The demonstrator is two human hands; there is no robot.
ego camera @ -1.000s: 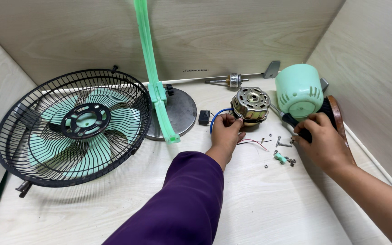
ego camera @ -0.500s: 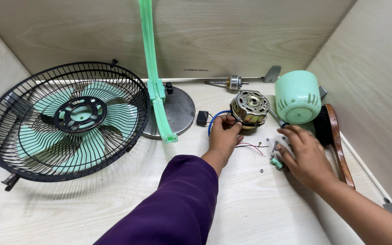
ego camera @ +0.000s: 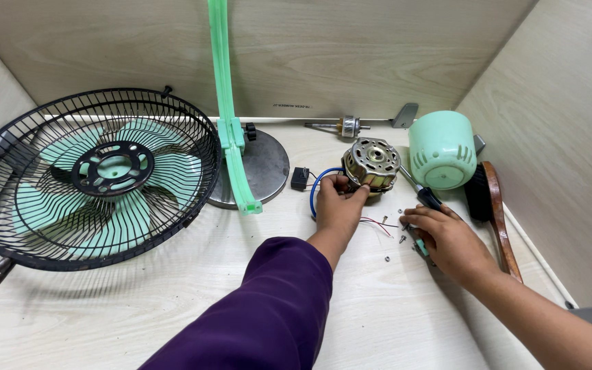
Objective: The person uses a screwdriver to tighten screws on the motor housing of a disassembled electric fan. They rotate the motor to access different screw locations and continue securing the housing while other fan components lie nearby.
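Note:
My left hand [ego camera: 340,200], in a purple sleeve, grips the lower left edge of a brass-coloured fan motor [ego camera: 373,163] that stands on the wooden tabletop with blue and red wires trailing from it. My right hand [ego camera: 447,236] lies low on the table to the motor's right, fingers curled over a small green part [ego camera: 421,248] among loose screws [ego camera: 386,259]. A black-handled screwdriver [ego camera: 427,197] lies between the motor and this hand, next to the thumb.
A mint-green motor cover [ego camera: 441,149] sits behind the right hand, with a wooden brush [ego camera: 493,205] along the right wall. A black fan cage with green blades [ego camera: 97,178] fills the left. A green stand on a round metal base [ego camera: 262,168] rises mid-back; a shaft [ego camera: 347,126] lies by the rear wall.
My right hand has come away from the green cover, down toward me onto the screws and the small green part. My left hand stays on the motor. The view has shifted slightly.

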